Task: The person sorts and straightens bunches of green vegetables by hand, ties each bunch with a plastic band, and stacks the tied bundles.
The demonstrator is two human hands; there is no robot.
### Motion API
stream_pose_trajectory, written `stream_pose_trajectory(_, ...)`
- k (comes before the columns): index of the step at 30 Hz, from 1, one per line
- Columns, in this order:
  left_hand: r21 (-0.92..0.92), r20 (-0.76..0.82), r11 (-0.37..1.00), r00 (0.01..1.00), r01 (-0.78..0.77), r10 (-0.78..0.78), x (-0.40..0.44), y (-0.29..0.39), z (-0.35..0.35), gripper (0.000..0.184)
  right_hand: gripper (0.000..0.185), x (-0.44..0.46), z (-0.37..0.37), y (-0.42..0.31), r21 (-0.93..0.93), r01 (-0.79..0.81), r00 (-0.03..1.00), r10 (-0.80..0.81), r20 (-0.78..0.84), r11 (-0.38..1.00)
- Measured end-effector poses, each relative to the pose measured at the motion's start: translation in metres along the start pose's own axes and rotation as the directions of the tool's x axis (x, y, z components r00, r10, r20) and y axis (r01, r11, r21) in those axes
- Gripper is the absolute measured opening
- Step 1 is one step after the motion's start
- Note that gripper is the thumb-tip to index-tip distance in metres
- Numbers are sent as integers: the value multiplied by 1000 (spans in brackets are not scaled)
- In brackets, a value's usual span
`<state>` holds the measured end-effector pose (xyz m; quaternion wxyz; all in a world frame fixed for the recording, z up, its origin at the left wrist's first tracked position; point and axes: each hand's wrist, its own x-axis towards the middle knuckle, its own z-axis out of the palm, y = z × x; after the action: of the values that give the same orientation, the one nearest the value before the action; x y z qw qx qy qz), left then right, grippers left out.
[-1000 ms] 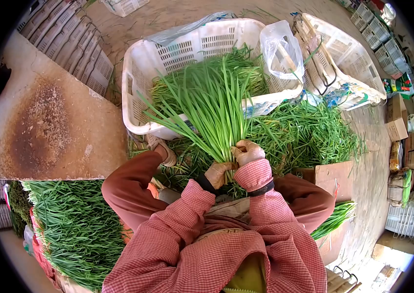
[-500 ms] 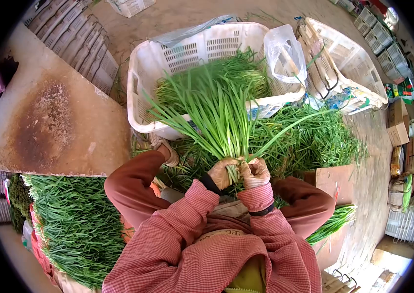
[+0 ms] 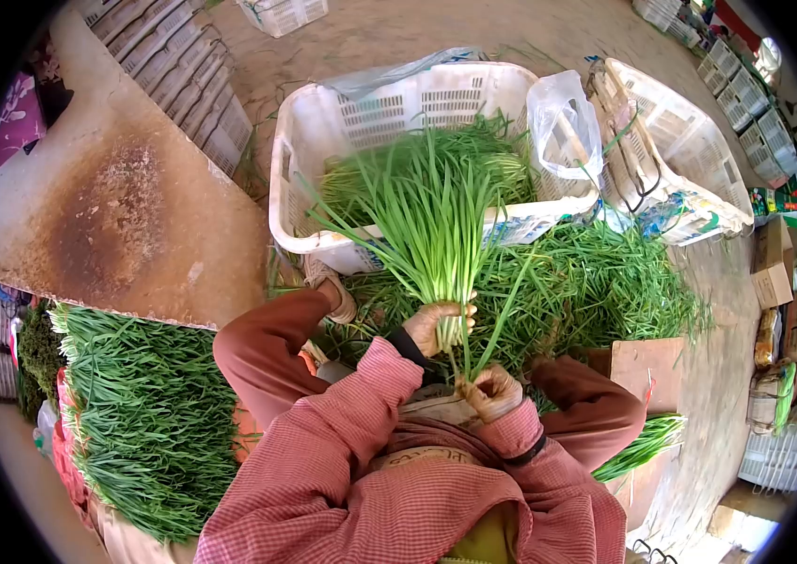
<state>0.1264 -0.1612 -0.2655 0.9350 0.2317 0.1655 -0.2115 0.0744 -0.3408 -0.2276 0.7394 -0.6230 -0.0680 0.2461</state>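
My left hand (image 3: 434, 325) is wrapped around the lower stalks of a bunch of garlic chives (image 3: 436, 226), whose leaves fan up and away from me. Lower and to the right, my right hand (image 3: 492, 392) is pinched on a thin chive stalk (image 3: 500, 329) with a long leaf rising to the right of the bunch. The pinched ends are partly hidden by the fingers. Beyond the bunch's leaf tips stands a white plastic crate (image 3: 351, 113) with more chives (image 3: 483, 155) lying inside.
Loose green leaves (image 3: 596, 282) are heaped on the floor before me. A clear plastic bag (image 3: 563, 122) hangs on the crate's right side, beside another white crate (image 3: 690, 132). A stained board (image 3: 116, 207) and a large stack of chives (image 3: 144, 423) are at left. A small bunch (image 3: 643, 446) lies right.
My right hand has moved down toward me, away from my left hand, drawing the thin stalk with it. The left hand still grips the bunch, and the view has shifted slightly.
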Motion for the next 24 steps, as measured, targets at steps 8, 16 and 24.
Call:
stream_pose_trajectory(8,379,84,924,994,38,-75,-72,75,21,39,61,39,-101,-10,-926,-311,803,461,-377,-216)
stream_pose_trajectory(16,753,-151,547,906,365,-395,-167,109,82,23,79,44,94,-145,-453,747,461,-111,880,-487)
stream_pose_trajectory(24,862,104,470,841,190,-530,-213,146,104,60,51,63,125,-160,-563,826,542,-229,809,-36)
